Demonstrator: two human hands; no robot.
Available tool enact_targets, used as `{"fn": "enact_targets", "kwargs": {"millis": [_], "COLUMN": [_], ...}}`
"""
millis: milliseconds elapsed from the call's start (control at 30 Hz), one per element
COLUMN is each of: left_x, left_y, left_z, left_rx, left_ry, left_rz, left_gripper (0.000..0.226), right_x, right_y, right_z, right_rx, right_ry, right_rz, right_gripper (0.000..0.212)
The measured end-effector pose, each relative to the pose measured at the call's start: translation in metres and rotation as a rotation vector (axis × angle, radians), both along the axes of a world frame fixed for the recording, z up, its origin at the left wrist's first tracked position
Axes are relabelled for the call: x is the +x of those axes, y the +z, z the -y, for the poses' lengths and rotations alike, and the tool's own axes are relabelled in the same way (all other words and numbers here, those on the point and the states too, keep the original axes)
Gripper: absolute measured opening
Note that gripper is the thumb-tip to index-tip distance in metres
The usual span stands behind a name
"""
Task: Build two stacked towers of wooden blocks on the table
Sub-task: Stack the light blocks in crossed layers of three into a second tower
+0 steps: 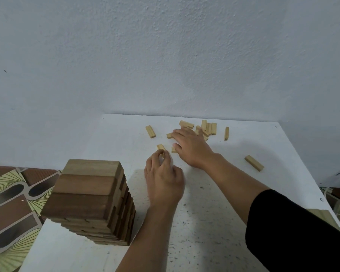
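A tall tower of dark wooden blocks [90, 201] stands at the near left of the white table [214, 213]. Small pale wooden blocks lie scattered at the far side, several in a pile [207, 127]. My left hand [163, 179] pinches one pale block [161, 147] with its fingertips near the table's middle. My right hand [190, 148] reaches further back, fingers stretched flat over pale blocks: one block [169, 135] pokes out at its fingertips and another block [174, 149] by its thumb. Whether it grips any of them is hidden.
Single pale blocks lie apart at the far left [150, 131], far right [226, 133] and right [254, 163]. A plain wall [165, 55] rises right behind the table. Patterned floor tiles [12, 203] show past the table's left edge.
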State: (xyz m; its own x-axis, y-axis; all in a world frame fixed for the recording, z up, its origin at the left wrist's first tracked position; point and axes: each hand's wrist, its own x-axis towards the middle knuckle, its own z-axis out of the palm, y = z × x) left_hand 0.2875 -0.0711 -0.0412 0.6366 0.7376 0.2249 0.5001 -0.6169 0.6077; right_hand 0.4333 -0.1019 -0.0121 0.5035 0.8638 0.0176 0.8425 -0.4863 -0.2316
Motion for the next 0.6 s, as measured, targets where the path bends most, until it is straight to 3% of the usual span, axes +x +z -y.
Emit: {"fn": "enact_targets", "kwargs": {"millis": [200, 333, 467, 600], "left_x": [-0.005, -0.020, -0.042, -0.071], "left_y": [0.001, 0.003, 0.004, 0.008], "left_z": [0.003, 0.013, 0.026, 0.037], "left_rx": [-0.005, 0.013, 0.042, 0.003], "left_ry": [-0.074, -0.144, -0.199, -0.274], "left_rz": [0.024, 0.035, 0.027, -0.011], "left_gripper": [0.049, 0.049, 0.045, 0.048], "right_x": [-0.015, -0.028, -0.049, -0.072], "right_y": [-0.011, -0.013, -0.015, -0.018], "right_z": [0.029, 0.048, 0.069, 0.090], "right_rx": [0.274, 0.391, 0.408, 0.432], "right_ry": [-0.020, 0.007, -0.027, -0.034], "right_rz": [-0.067, -0.008, 0.042, -0.047], "right_gripper": [0.025, 0.014, 0.013, 0.015]}}
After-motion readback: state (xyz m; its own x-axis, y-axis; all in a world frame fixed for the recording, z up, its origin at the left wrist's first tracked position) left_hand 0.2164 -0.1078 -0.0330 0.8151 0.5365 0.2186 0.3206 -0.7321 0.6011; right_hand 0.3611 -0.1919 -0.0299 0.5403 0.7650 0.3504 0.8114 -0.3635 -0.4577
